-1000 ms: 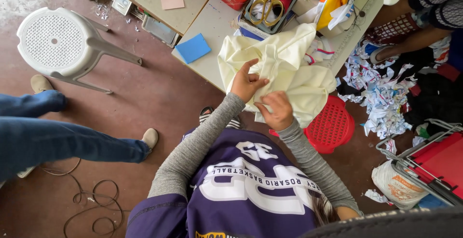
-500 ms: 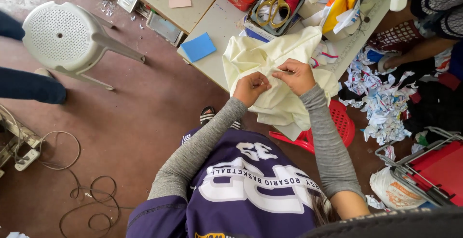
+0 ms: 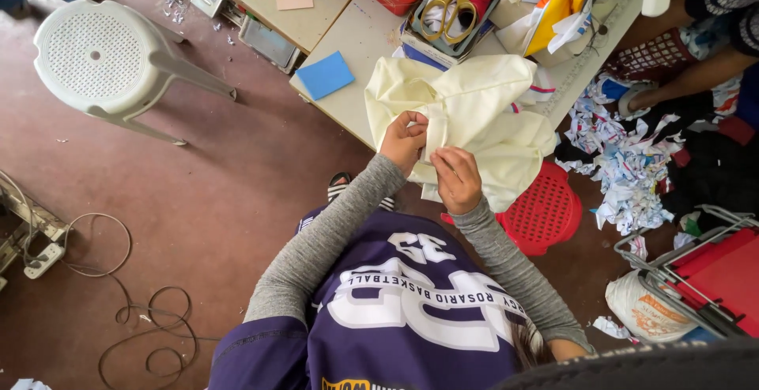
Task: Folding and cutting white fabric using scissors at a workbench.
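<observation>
Bare table [image 3: 356, 50] lies open left of the cloth [image 3: 474, 113]; scissors tray [image 3: 447, 11] crowds beyond.

Cloth [image 3: 474, 105] on table [image 3: 356, 38] edge, hanging over it, just ahead of both hands. Left hand [image 3: 405, 139] and right hand [image 3: 457, 177] side by side, both on cloth fold. Pad [image 3: 325, 75] on table, ahead-left of left hand. Scissors [image 3: 447, 7] in tray [image 3: 411, 38], far ahead of hands. Basket [image 3: 545, 212] on floor, right of right hand, under cloth. Paper scraps [image 3: 632, 161] on floor, farther right. Stool [image 3: 103, 62] far left of left hand. Cable [image 3: 134, 319] on floor, left and behind.
</observation>
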